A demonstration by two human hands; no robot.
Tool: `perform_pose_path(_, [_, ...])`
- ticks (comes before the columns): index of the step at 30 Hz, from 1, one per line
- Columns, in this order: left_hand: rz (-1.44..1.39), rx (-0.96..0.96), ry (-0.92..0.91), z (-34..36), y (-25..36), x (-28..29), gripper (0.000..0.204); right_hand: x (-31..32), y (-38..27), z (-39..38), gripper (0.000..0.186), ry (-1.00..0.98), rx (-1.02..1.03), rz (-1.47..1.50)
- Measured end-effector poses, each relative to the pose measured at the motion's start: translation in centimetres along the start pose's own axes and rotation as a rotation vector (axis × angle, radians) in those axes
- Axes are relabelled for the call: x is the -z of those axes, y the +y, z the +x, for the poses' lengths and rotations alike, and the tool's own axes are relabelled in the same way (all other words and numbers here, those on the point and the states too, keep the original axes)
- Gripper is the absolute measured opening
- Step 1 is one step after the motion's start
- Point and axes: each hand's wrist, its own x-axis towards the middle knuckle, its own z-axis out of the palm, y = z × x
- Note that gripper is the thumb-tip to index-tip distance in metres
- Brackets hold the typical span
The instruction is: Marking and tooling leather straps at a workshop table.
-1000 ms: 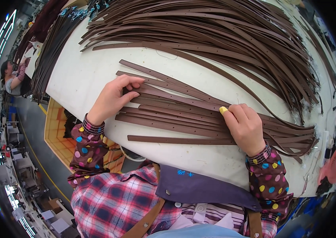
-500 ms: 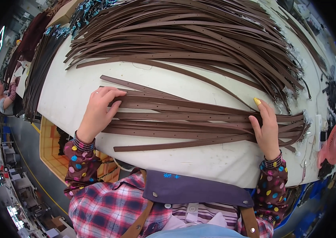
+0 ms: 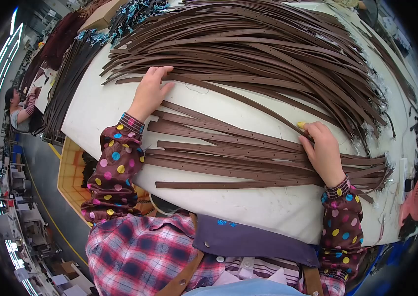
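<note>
Brown belt straps with punched holes (image 3: 228, 143) lie in a loose bundle across the white table, their frayed ends to the right. My left hand (image 3: 152, 92) is open at the near left edge of the larger pile of brown straps (image 3: 248, 47), thumb apart from the fingers. A single curved strap (image 3: 228, 92) runs from beside that hand to my right hand (image 3: 323, 152). My right fingers, one with a yellow fingertip cover, close around this strap's right end. That hand also rests over the right part of the near bundle.
Dark straps (image 3: 68, 84) hang over the table's left edge, by blue-tipped bundles (image 3: 135, 19). Below stands an orange-yellow crate (image 3: 71, 170). A red-pink fan-like object (image 3: 415, 200) lies at the right. Another person (image 3: 21, 111) sits at far left.
My left hand has left the near bundle and moved up and away to the larger pile. My right hand has shifted slightly left, its fingers closing at the single strap.
</note>
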Motion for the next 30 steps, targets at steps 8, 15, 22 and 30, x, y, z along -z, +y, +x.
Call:
perform_pose_path(8, [-0.129,-0.095,0.161,-0.9,0.2,0.1,0.014,-0.5,-0.3,0.2,0.022,0.096,-0.009,0.058])
perform_pose_path(15, [-0.018,-0.425,0.375,-3.4,-0.9,1.9,0.024,-0.2,0.5,-0.1,0.02,0.02,-0.147,0.359])
perform_pose_path(22, [-0.001,-0.452,0.391,-4.5,-0.5,2.7,0.024,-0.2,0.0,-0.3,0.019,0.082,-0.081,0.251])
perform_pose_path(30, [0.01,-0.46,0.406,-5.0,-0.5,3.0,0.024,-0.1,-0.5,-0.2,0.021,0.137,-0.055,0.215])
